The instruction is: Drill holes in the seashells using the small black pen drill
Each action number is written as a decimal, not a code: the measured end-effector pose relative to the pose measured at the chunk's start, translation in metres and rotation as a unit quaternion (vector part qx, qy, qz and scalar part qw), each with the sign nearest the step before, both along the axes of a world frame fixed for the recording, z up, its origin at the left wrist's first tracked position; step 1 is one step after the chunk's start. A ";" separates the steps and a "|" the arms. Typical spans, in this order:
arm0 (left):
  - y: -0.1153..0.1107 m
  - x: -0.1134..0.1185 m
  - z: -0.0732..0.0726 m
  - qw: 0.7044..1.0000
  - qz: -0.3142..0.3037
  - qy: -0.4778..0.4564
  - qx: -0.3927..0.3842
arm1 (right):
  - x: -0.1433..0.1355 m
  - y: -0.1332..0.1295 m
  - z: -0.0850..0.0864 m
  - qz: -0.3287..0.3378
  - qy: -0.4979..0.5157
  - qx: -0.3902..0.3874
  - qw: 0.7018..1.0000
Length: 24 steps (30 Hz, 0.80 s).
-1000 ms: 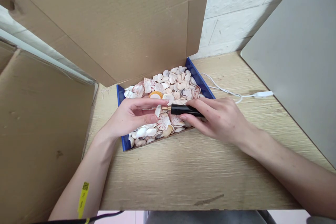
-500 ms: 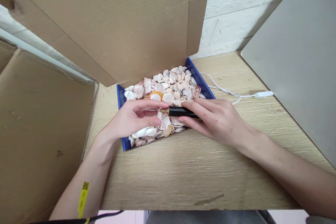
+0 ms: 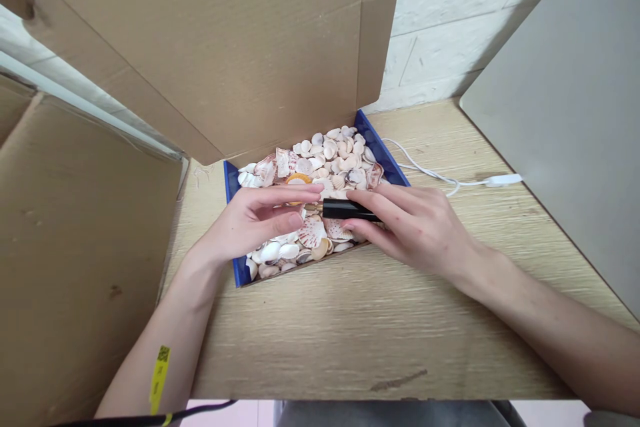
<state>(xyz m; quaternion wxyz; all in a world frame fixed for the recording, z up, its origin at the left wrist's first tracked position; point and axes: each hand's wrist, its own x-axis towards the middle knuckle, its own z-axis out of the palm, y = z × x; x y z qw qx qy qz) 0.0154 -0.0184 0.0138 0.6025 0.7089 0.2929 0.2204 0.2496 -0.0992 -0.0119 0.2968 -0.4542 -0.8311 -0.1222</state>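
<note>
A black tube with a gold-coloured end [image 3: 345,209] lies level above the shells, its gold end pointing left. My right hand [image 3: 410,217] is closed around it, thumb below and fingers over the top. My left hand [image 3: 265,217] is beside the gold end, its fingers stretched out and apart from the thumb, with nothing plainly held. Beneath both hands many seashells [image 3: 340,157], mostly white, pink and beige, fill a shallow box with blue side walls [image 3: 383,147]. A shell with an orange rim [image 3: 299,178] lies near my left fingertips, partly covered.
Brown cardboard [image 3: 225,47] rises behind the shells, and another cardboard box [image 3: 85,247] stands at the left. A white cable [image 3: 425,173] runs along the wooden table [image 3: 320,333] to a pale grey panel [image 3: 560,100] at the right. Behind is a white wall [image 3: 435,20].
My left thumb and fingers have lifted slightly away from the gold end. The black tube has risen a little, still in my right hand.
</note>
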 end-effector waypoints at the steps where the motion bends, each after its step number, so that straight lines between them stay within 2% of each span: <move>1: 0.000 0.000 0.000 1.000 0.003 0.000 0.002 | 0.000 0.000 0.000 0.000 0.001 0.001 1.000; 9: -0.005 0.004 0.005 0.997 0.050 0.044 -0.038 | 0.001 0.000 -0.001 0.001 -0.002 0.006 1.000; 13: -0.006 0.006 0.007 0.995 0.069 0.035 -0.064 | 0.002 0.000 -0.001 -0.007 -0.002 0.006 1.000; 17: -0.005 0.005 0.007 0.992 0.060 0.053 -0.093 | 0.003 0.000 0.000 -0.003 -0.001 0.007 1.000; 24: -0.002 0.001 0.003 0.994 0.025 0.056 -0.096 | 0.002 0.000 -0.001 0.001 0.000 0.006 1.000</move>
